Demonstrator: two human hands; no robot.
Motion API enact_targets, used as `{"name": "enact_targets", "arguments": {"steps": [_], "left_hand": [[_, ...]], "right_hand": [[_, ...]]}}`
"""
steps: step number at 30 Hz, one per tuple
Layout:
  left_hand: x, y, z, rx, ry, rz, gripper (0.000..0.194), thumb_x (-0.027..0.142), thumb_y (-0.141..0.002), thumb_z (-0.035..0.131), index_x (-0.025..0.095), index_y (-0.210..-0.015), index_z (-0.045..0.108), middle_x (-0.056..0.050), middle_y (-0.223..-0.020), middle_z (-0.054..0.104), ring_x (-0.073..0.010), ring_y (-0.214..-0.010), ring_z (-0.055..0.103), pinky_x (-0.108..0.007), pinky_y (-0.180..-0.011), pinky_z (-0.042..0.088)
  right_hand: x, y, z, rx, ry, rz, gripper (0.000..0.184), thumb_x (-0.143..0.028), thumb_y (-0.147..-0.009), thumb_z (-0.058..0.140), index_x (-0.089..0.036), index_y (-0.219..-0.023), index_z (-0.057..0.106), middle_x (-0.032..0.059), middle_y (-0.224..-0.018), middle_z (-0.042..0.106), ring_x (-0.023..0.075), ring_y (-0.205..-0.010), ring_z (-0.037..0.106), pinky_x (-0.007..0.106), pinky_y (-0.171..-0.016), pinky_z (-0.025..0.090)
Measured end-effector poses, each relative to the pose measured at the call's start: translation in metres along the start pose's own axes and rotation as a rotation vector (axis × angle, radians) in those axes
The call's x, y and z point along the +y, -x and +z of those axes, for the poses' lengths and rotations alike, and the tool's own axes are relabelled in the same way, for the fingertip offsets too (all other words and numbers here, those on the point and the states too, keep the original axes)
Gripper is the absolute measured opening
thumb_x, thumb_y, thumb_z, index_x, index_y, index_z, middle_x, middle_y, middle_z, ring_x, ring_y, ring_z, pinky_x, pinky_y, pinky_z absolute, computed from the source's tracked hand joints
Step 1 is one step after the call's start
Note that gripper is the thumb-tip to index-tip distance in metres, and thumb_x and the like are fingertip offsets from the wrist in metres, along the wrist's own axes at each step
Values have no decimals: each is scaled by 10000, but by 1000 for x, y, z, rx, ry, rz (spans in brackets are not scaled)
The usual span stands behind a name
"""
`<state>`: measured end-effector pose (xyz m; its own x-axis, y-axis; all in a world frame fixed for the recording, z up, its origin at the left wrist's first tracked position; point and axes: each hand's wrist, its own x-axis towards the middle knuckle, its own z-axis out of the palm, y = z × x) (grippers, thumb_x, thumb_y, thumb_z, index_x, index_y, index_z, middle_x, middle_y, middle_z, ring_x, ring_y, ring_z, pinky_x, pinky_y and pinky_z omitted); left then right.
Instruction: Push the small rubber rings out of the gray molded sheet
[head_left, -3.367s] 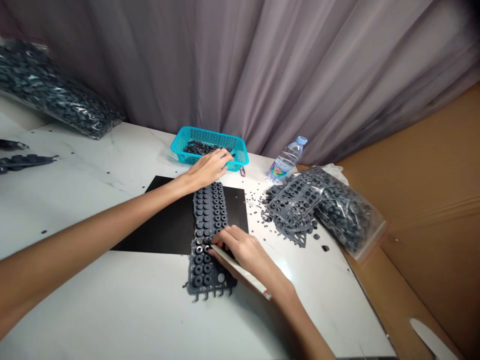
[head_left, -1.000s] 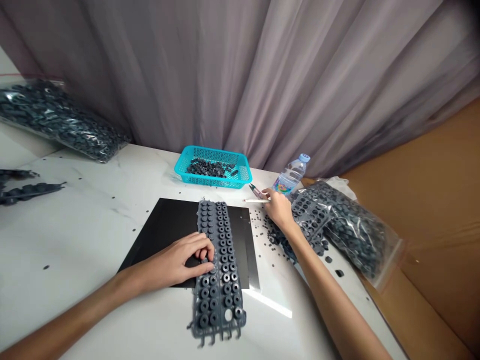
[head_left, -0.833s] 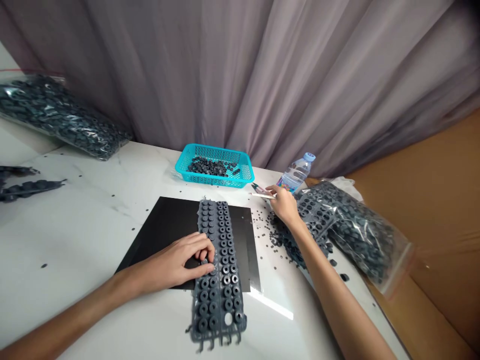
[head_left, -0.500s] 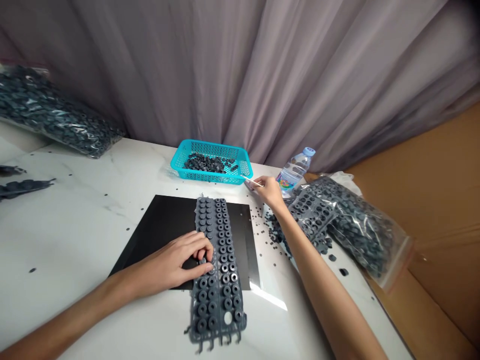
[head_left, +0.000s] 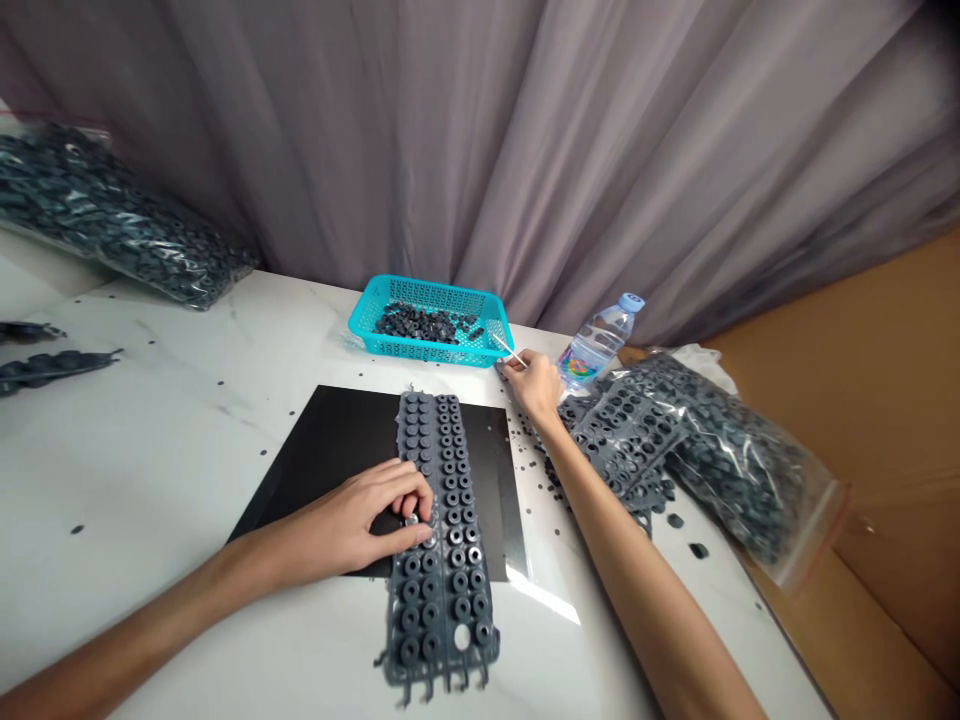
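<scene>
A long dark grey rubber sheet [head_left: 447, 470] with rows of moulded round rings lies over a black mat [head_left: 330, 440]. One round hole shows through the sheet near its close end. My left hand [head_left: 386, 510] rests on the sheet's left rows, fingers curled and thumb against the rings; what lies under the fingertips is partly hidden. Past the mat's far right corner, my right hand [head_left: 534, 382] pinches a thin white stick [head_left: 510, 350]. The stick points up and left, over the near right corner of a turquoise basket [head_left: 367, 338] that holds small dark rubber pieces [head_left: 417, 323].
A water bottle [head_left: 598, 343] stands right of my right hand. Beside it are more ringed rubber sheets [head_left: 626, 435] and a clear bag of dark parts [head_left: 750, 450]. Another full bag [head_left: 135, 220] lies far left. Small dark discs are scattered across the white table [head_left: 172, 430].
The white stick has tipped more steeply upward in my right hand. My left hand stays in place on the rubber sheet. The whole view has shifted slightly.
</scene>
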<state>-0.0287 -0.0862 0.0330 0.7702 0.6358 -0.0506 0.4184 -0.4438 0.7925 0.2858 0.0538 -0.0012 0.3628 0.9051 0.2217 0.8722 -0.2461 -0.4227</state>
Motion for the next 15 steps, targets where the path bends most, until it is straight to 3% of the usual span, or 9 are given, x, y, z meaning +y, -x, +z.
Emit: {"name": "enact_targets", "arguments": {"steps": [15], "left_hand": [[-2, 0, 0, 10, 6, 28, 194, 422, -976, 579, 229, -962, 587, -20, -950, 554, -179, -895, 518, -304, -824, 445]], "right_hand": [[8, -12, 9, -54, -30, 52, 399, -597, -875, 615, -239, -962, 767, 101, -929, 775, 274, -893, 717, 311, -721, 477]]}}
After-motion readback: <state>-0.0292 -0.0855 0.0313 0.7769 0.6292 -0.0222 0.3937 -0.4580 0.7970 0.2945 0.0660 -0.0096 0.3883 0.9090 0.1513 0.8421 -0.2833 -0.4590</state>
